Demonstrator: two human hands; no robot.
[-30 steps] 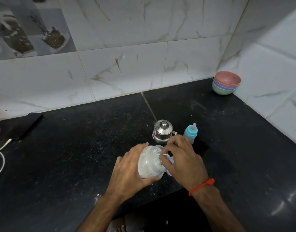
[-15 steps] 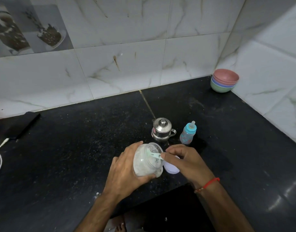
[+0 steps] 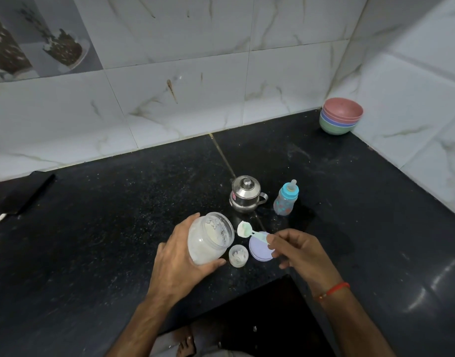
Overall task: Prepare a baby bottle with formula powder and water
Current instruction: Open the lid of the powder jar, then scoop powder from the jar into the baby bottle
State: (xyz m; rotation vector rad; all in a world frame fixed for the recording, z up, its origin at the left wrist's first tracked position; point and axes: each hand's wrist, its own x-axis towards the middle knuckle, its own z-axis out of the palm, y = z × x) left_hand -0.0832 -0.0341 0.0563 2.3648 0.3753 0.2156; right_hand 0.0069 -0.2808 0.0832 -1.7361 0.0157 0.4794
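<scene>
Head view: left hand [image 3: 180, 256] grips clear powder jar [image 3: 208, 238], tilted w/ mouth toward scoop [image 3: 248, 230], which right hand [image 3: 302, 253] pinches by its handle, bowl heaped w/ powder. Baby bottle [image 3: 285, 198] stands capped on black counter [image 3: 118, 228] beside steel pot [image 3: 245, 194]; small cup [image 3: 238, 255] & purple lid [image 3: 260, 249] lie under scoop

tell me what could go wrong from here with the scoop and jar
The scoop in the right hand looks heaped and hangs over bare counter, so powder may spill before it gets anywhere. The open jar is tilted in the left hand, mouth toward the small cup; more tilt could dump powder. The bottle has its teat on, so nothing can go in yet.
</scene>
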